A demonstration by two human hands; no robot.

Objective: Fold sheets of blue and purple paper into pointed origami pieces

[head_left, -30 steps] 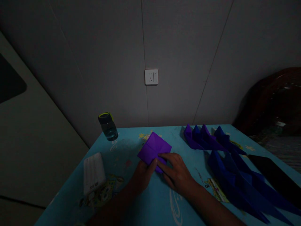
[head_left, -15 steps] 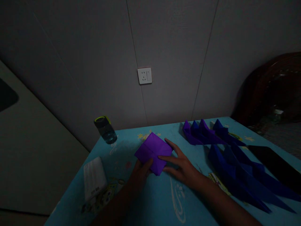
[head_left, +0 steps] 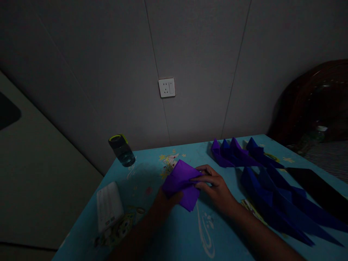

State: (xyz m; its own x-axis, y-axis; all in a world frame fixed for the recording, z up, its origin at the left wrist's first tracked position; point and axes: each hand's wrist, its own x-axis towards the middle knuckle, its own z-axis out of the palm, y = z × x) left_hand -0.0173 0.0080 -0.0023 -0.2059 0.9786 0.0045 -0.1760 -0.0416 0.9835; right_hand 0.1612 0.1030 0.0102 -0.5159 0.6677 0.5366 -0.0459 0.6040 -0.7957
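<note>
Purple paper (head_left: 181,177), creased into a layered four-sided piece, sits between both hands above the worktop (head_left: 170,237). Left hand (head_left: 166,200) pinches its lower left side, thumb laid on top; right hand (head_left: 216,186) has its fingers bent, slightly parted, pinching the right edge. To the right, blue folded shapes (head_left: 274,201), sharp-pointed; a purple-and-blue row (head_left: 236,156) behind. Far left: smooth-cornered white block (head_left: 109,206), transparent dark-capped bottle (head_left: 124,153).
</note>
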